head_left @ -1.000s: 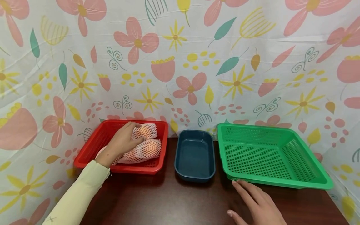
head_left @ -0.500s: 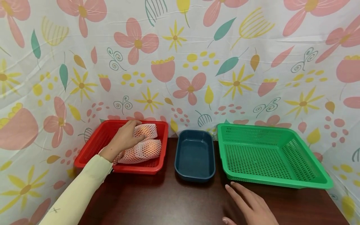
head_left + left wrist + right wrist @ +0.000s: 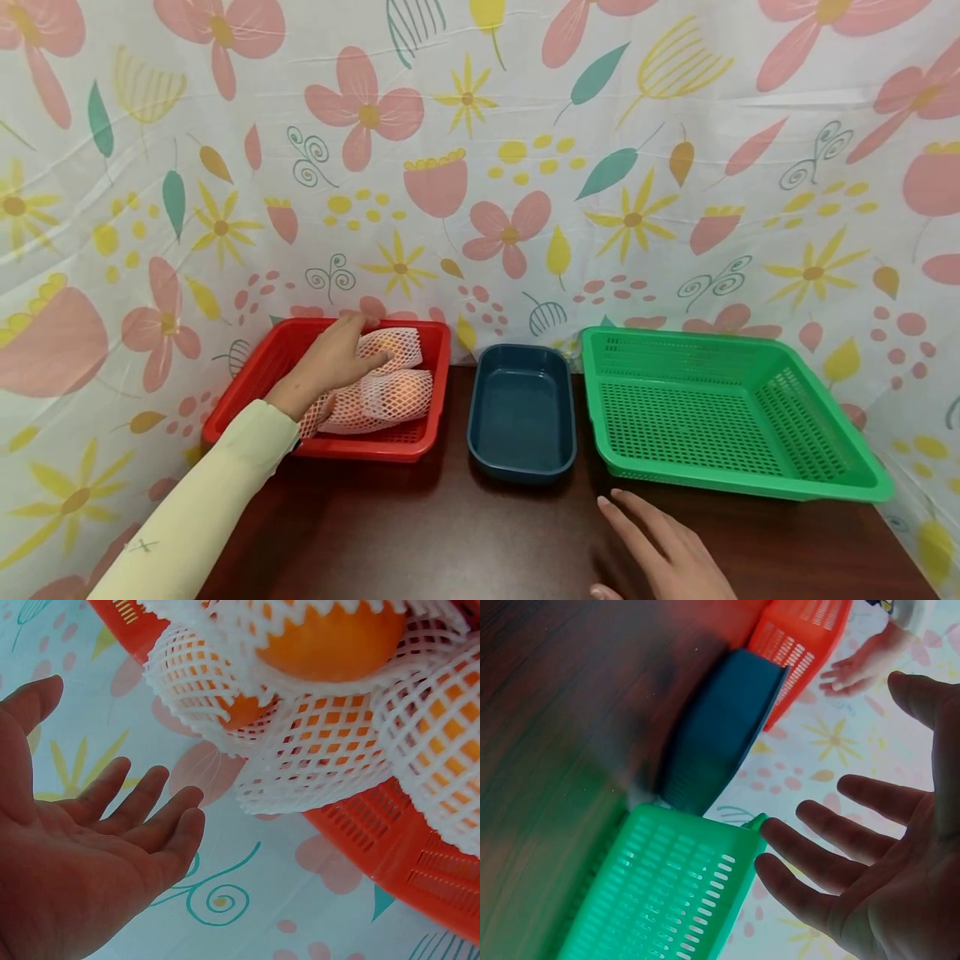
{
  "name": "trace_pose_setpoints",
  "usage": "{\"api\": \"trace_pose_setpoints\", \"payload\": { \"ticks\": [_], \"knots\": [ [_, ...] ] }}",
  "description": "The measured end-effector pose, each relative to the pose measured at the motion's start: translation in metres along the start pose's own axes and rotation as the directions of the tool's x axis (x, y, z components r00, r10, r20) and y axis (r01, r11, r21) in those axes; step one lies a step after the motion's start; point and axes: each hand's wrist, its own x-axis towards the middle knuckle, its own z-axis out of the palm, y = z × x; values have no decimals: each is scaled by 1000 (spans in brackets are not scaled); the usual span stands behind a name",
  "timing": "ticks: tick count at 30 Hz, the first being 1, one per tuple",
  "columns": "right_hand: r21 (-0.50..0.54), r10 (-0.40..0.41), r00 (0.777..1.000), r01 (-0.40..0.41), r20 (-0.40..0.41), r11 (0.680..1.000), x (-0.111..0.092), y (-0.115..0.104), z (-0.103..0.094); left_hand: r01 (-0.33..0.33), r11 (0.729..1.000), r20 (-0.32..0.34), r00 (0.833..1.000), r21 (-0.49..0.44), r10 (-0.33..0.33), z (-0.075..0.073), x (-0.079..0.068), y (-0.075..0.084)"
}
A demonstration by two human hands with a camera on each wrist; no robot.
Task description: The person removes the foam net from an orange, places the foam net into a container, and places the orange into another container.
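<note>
My left hand (image 3: 330, 367) hovers over the red basket (image 3: 375, 451) at the left of the head view, its fingers loosely extended and holding nothing. Beneath and beside it lie several oranges (image 3: 401, 393) in white foam net sleeves. Closer up in the left wrist view, bare peel shows at the mouth of one sleeve (image 3: 262, 634), with a gap between the fruit and the fingers (image 3: 154, 799). My right hand (image 3: 667, 546) is held over the table in front of the green basket (image 3: 675, 425), fingers spread, palm free.
Between the two baskets stands a dark blue rectangular tray (image 3: 522, 417) with nothing in it. The green basket has no contents either. Behind everything hangs a flower-printed cloth (image 3: 480, 183), close to the back rims. The table (image 3: 450, 533) is dark brown wood.
My left hand has lifted slightly and shifted toward the back of the red basket. My right hand has drifted a little to the left. The netted oranges stay in place.
</note>
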Motion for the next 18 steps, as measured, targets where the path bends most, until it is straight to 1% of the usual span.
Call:
{"api": "trace_pose_setpoints", "payload": {
  "ticks": [4,9,13,18],
  "knots": [
    [14,3,1000,-3,6,1000,0,-1,1,-6,1000,14,1000,6,6,-4,7,1],
    [11,16,1000,-16,12,1000,0,-3,1,-9,1000,7,1000,6,9,-5,16,5],
    [18,21,1000,-21,8,1000,0,-4,1,3,1000,8,1000,21,-3,-5,22,6],
    [38,-6,1000,6,-9,999,-1,-3,4,11,1000,19,1000,26,-11,-1,29,4]
  ]
}}
